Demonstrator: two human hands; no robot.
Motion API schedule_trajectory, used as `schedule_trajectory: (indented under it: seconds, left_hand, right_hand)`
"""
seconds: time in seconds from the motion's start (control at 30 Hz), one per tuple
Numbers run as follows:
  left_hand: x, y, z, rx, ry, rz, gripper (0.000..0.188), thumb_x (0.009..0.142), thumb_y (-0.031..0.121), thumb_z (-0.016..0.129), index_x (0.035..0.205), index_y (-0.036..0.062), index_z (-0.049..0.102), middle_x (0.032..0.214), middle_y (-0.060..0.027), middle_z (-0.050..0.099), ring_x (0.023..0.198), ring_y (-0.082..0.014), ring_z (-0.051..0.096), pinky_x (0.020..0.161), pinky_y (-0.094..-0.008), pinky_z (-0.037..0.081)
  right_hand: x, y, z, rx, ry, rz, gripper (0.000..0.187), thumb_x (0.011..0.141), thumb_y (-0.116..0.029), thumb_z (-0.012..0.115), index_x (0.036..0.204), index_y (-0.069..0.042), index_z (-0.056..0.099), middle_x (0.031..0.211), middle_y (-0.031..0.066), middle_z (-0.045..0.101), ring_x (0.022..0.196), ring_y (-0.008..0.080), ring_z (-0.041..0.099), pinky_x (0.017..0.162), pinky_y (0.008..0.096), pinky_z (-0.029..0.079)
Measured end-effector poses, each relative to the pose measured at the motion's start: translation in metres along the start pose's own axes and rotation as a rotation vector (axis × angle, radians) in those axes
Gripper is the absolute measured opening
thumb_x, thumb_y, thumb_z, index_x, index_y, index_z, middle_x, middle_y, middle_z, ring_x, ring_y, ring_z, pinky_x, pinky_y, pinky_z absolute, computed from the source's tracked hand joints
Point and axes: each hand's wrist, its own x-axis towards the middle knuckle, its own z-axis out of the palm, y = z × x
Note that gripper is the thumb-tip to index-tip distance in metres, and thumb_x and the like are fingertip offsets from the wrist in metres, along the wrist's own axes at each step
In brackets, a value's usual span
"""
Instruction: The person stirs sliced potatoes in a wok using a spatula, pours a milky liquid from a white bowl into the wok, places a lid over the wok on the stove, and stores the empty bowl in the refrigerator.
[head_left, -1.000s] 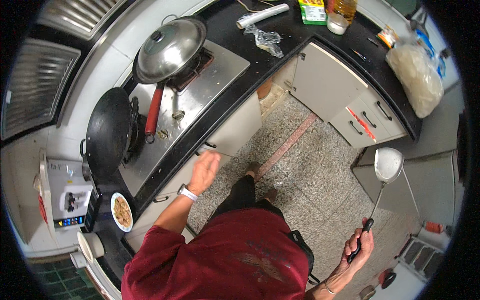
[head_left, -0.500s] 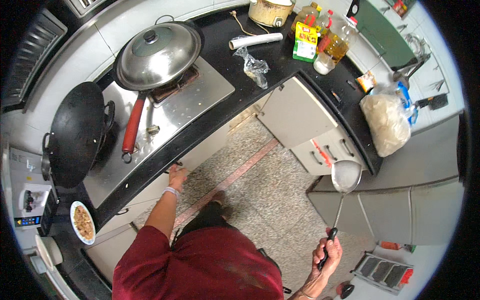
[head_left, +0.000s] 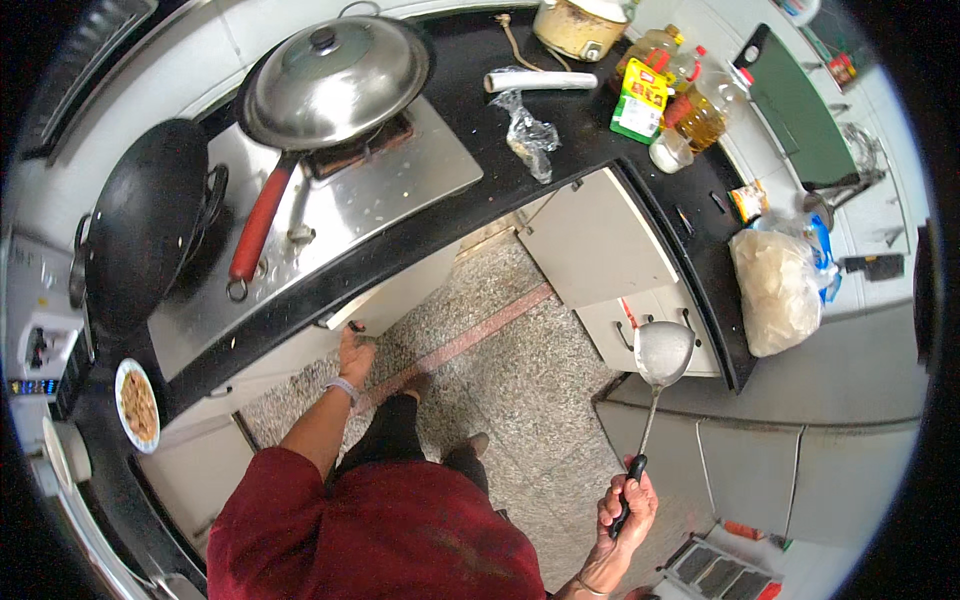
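My left hand [head_left: 357,352] is closed at the small dark handle [head_left: 356,327] of a white cabinet door [head_left: 400,290] below the stove counter. That door stands partly out from the cabinet front. Off to the right, my right hand [head_left: 628,505] is wrapped round the black handle of a metal wok spatula [head_left: 664,352], its broad head pointing up and away from me. On the steel gas stove [head_left: 420,165] sits a wok under a domed metal lid [head_left: 345,85], with a red handle [head_left: 262,225] toward me. A second black wok [head_left: 145,225] leans at the left.
A plate of food [head_left: 137,405] stands on the left counter. Cling-film roll [head_left: 540,81], crumpled plastic bag [head_left: 530,135], rice cooker [head_left: 580,30], oil bottles [head_left: 706,110] and a filled plastic bag [head_left: 775,290] line the back and right. Another cabinet door [head_left: 600,240] stands ahead; the refrigerator [head_left: 750,460] is at right.
The cabinet door at my left hand has swung outward from the counter front. My right hand and the wok spatula have shifted slightly left in view, and the viewpoint has turned a little.
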Motion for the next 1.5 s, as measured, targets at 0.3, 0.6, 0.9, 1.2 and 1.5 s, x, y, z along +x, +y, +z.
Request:
schedule_trajectory:
  seconds: [0.3,0.6,0.9,1.2,1.5]
  left_hand:
    - [-0.100,-0.069,0.106,0.461,-0.057,0.124,0.056,0.080,0.000,0.055,0.132,0.0073,0.034,0.102,-0.0102,0.047,0.084,-0.0199,0.049,0.078,-0.0394,0.048]
    - [-0.175,-0.006,0.194,0.183,-0.487,-0.086,0.062,0.089,0.017,0.054,0.143,0.0001,0.029,0.138,-0.0217,0.043,0.120,-0.0306,0.048,0.098,-0.0395,0.042]
    - [-0.068,-0.053,0.084,-0.081,-0.047,-0.284,0.016,0.090,0.008,0.051,0.100,0.0025,0.061,0.086,-0.0073,0.065,0.070,-0.0177,0.063,0.062,-0.0289,0.054]
    - [0.100,-0.052,0.012,-0.268,0.380,-0.204,0.016,0.090,0.028,0.058,0.088,0.0123,0.056,0.069,-0.0050,0.059,0.054,-0.0157,0.056,0.043,-0.0271,0.043]
    - [0.205,-0.130,-0.022,-0.589,0.323,-0.214,0.023,0.094,0.024,0.055,0.103,0.0051,0.063,0.088,-0.0086,0.067,0.070,-0.0181,0.065,0.057,-0.0278,0.057]
  right_hand:
    - [-0.007,-0.025,-0.070,-0.099,-0.073,-0.006,0.042,0.087,-0.009,0.062,0.122,0.009,0.048,0.072,0.0078,0.053,0.042,0.0067,0.042,0.031,0.0194,0.035]
    - [-0.023,-0.038,-0.131,-0.137,0.022,-0.028,0.046,0.086,-0.010,0.063,0.124,0.010,0.046,0.071,0.0076,0.052,0.041,0.0069,0.040,0.031,0.0201,0.035]
    - [-0.011,-0.032,-0.121,-0.128,0.100,-0.003,0.045,0.085,-0.010,0.064,0.122,0.010,0.047,0.071,0.0085,0.053,0.041,0.0072,0.041,0.031,0.0197,0.035]
    - [0.020,-0.013,-0.039,-0.200,0.202,0.114,0.039,0.083,-0.006,0.063,0.118,0.008,0.051,0.069,0.0098,0.054,0.041,0.0096,0.043,0.032,0.0212,0.036]
    - [0.045,-0.003,0.031,-0.275,0.278,0.128,0.035,0.084,-0.006,0.059,0.114,0.011,0.052,0.070,0.0111,0.056,0.040,0.0103,0.043,0.034,0.0214,0.034]
